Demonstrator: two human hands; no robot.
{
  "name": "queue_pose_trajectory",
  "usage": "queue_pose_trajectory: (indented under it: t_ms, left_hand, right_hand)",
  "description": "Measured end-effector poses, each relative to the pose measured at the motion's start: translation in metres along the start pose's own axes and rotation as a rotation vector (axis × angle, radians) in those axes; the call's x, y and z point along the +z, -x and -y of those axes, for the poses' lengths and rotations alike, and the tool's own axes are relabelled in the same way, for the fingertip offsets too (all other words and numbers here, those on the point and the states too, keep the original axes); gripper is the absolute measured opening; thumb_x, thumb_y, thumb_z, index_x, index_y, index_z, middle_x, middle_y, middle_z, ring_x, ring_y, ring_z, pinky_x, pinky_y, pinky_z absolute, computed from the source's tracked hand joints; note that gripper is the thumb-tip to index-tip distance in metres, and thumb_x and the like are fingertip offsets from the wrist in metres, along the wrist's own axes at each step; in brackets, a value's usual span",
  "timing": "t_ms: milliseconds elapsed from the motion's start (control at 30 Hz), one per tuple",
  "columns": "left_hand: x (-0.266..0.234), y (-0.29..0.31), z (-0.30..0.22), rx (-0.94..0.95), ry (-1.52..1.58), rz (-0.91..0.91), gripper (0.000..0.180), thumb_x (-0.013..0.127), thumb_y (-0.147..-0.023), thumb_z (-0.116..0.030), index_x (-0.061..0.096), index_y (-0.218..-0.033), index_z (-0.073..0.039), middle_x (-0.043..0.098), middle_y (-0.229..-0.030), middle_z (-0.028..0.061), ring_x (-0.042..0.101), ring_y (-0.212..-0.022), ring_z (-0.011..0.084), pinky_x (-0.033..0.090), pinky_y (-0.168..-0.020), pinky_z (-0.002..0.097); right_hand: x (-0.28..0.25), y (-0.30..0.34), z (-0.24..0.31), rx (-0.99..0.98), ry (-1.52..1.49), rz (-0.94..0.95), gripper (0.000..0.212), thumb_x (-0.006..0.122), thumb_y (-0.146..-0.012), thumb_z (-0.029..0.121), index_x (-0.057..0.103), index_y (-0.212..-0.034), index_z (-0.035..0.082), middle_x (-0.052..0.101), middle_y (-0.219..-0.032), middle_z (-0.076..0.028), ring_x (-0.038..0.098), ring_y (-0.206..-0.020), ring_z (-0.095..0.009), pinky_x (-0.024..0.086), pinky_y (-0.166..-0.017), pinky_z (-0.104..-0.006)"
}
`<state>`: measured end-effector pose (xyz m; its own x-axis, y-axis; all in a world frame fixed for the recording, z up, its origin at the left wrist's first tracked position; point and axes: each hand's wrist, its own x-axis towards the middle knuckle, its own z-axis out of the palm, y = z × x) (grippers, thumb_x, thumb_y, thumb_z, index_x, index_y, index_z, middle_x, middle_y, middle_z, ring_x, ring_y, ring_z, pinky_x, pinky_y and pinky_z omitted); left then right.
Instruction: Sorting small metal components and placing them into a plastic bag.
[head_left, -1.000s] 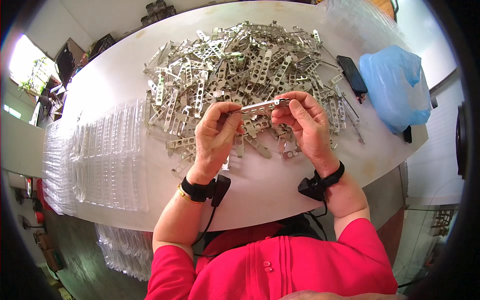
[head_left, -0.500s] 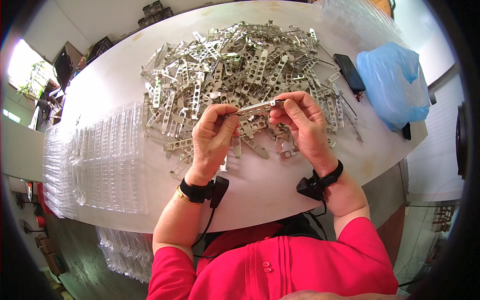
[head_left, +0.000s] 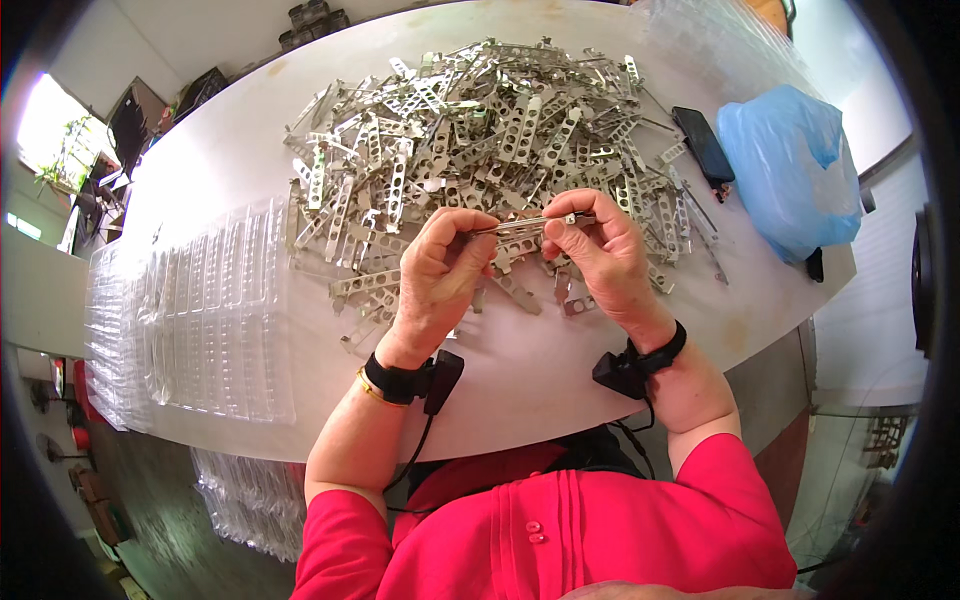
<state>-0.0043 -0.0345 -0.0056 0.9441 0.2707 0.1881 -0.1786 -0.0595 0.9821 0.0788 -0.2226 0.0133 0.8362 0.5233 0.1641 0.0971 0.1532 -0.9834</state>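
White table [head_left: 525, 400]: curved near edge just in front of the person's torso, a band of surface giving room between that edge and the pile. Left hand [head_left: 440, 272] and right hand [head_left: 607, 262]: raised over the pile's near side, fingers curled, thumbs and forefingers pinching opposite ends of a slim metal strip [head_left: 520, 226], crosswise between them. Clear plastic trays [head_left: 225, 310]: leftward. Pile of perforated metal strips [head_left: 520, 130]: mid-table. Blue plastic bag [head_left: 790, 175], smartphone [head_left: 704, 145]: toward the right edge.

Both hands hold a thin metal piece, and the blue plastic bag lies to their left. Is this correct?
Not quite: the left hand and right hand do hold a thin metal piece, but the head view shows the blue plastic bag to their right, not left.
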Motion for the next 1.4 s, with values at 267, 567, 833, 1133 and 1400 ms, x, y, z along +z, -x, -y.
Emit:
queue_pose_trajectory:
  t_ms: [267, 567, 833, 1133, 1400]
  left_hand:
    - [0.001, -0.004, -0.003, 0.137, 0.097, -0.052, 0.041, 0.061, -0.087, 0.005, 0.052, -0.127, -0.001, 0.055, -0.122, 0.0050, 0.052, -0.112, 0.0113, 0.047, -0.092, 0.0276]
    - [0.000, -0.002, -0.011, 0.266, -0.354, -0.014, 0.033, 0.062, -0.084, 0.002, 0.061, -0.117, -0.001, 0.064, -0.112, 0.0065, 0.058, -0.110, 0.0148, 0.045, -0.099, 0.0310]
    - [0.011, 0.005, -0.010, 0.304, -0.434, 0.105, 0.018, 0.063, -0.091, -0.003, 0.061, -0.109, 0.000, 0.071, -0.095, 0.0099, 0.068, -0.086, 0.0157, 0.053, -0.078, 0.0291]
    - [0.017, 0.009, -0.010, 0.267, -0.291, 0.114, 0.011, 0.054, -0.098, -0.002, 0.058, -0.108, -0.003, 0.059, -0.081, 0.0065, 0.055, -0.072, 0.0155, 0.046, -0.067, 0.0291]
    - [0.011, 0.006, 0.005, 0.149, -0.123, 0.050, 0.007, 0.055, -0.100, -0.007, 0.058, -0.107, -0.006, 0.052, -0.076, -0.0038, 0.044, -0.067, 0.0063, 0.039, -0.059, 0.0234]
  right_hand:
    - [0.002, 0.000, 0.001, -0.067, 0.010, -0.080, 0.011, 0.065, -0.097, 0.010, 0.062, -0.106, 0.005, 0.065, -0.085, 0.000, 0.063, -0.077, -0.006, 0.051, -0.070, -0.0212]
    - [-0.001, 0.000, -0.003, -0.165, 0.136, 0.066, 0.010, 0.062, -0.096, 0.003, 0.060, -0.105, 0.004, 0.063, -0.093, -0.002, 0.063, -0.078, -0.007, 0.052, -0.072, -0.0223]
    - [0.008, 0.004, 0.015, -0.234, 0.331, 0.143, 0.014, 0.063, -0.091, -0.004, 0.062, -0.103, 0.002, 0.060, -0.104, -0.005, 0.063, -0.088, -0.009, 0.053, -0.076, -0.0231]
    - [0.006, 0.000, 0.042, -0.255, 0.436, 0.175, 0.014, 0.067, -0.093, 0.005, 0.062, -0.105, 0.003, 0.060, -0.093, -0.002, 0.063, -0.083, -0.008, 0.053, -0.071, -0.0234]
    - [-0.052, -0.026, 0.073, -0.344, 0.344, -0.129, 0.016, 0.065, -0.097, 0.018, 0.064, -0.103, 0.003, 0.064, -0.087, 0.001, 0.058, -0.078, -0.006, 0.050, -0.069, -0.0221]
